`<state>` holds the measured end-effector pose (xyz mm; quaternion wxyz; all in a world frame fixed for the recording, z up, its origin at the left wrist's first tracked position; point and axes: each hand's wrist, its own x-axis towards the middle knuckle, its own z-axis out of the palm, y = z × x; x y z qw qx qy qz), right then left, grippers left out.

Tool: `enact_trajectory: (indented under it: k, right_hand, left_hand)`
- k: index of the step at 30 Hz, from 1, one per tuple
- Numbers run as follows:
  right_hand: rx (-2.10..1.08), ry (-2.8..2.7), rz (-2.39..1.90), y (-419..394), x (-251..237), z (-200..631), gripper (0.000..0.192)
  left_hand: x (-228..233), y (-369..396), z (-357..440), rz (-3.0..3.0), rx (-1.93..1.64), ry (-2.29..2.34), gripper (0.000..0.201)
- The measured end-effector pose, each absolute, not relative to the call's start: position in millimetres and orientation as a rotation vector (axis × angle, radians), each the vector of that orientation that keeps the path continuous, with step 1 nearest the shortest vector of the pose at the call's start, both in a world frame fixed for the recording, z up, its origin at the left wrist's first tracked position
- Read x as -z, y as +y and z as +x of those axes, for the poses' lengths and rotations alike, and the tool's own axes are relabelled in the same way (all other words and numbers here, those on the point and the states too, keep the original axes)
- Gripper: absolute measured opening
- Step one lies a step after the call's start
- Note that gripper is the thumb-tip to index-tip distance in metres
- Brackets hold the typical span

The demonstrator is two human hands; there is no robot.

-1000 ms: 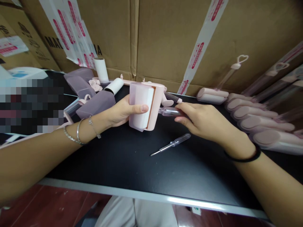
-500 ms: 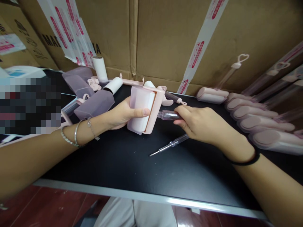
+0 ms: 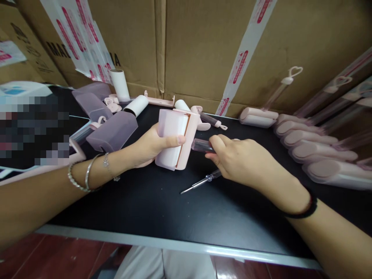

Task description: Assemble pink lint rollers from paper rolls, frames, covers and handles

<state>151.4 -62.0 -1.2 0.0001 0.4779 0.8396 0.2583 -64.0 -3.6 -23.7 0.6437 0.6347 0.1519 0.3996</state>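
Lowered since before: 2 hands, 1 roller [image 3: 174, 139], 1 handle [image 3: 201, 145], 1 screwdriver [image 3: 200, 181].

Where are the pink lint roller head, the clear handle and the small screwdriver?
pink lint roller head [image 3: 171, 139], head view, white paper face.
clear plastic handle [image 3: 201, 145], head view, exposed end by the roller.
small clear-handled screwdriver [image 3: 195, 184], head view, metal shaft.

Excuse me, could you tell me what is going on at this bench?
A person is working on a pink lint roller. The left hand grips the roller head, holding it above the black table. The right hand holds the clear handle against the head's side. A small screwdriver lies below it; finished rollers line the right.
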Motion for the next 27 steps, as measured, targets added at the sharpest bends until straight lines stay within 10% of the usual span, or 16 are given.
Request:
enact_trajectory:
  k: [9,11,14,17,20,24,27]
  right_hand:
    - [-1.298,3.479,2.040,-55.7,6.7,149.5,0.035]
    - [-0.390,3.698,2.550,-57.9,9.8,139.8,0.039]
    - [1.965,3.101,2.554,-58.1,15.6,122.8,0.048]
    - [2.800,2.602,2.097,-53.0,16.3,117.0,0.044]
    - [2.459,2.979,2.279,-39.6,6.8,138.1,0.035]
    - [0.474,3.543,2.795,-10.6,-9.9,206.3,0.022]
    - [-0.689,2.601,3.345,9.2,-9.7,260.7,0.019]
  left_hand:
    - [12.0,-29.1,-43.4,1.225,-1.228,0.439,0.035]
    - [12.5,-31.9,-43.4,1.259,-1.282,0.399,0.031]
    - [18.4,-33.2,-45.5,1.357,-1.320,0.409,0.038]
    - [25.8,-35.1,-46.2,1.531,-1.153,0.464,0.058]
    - [30.8,-34.8,-46.5,1.726,-1.039,0.602,0.081]
    - [31.8,-30.2,-48.4,1.830,-0.981,0.934,0.084]
    - [27.7,-31.4,-48.4,1.872,-0.835,0.961,0.052]
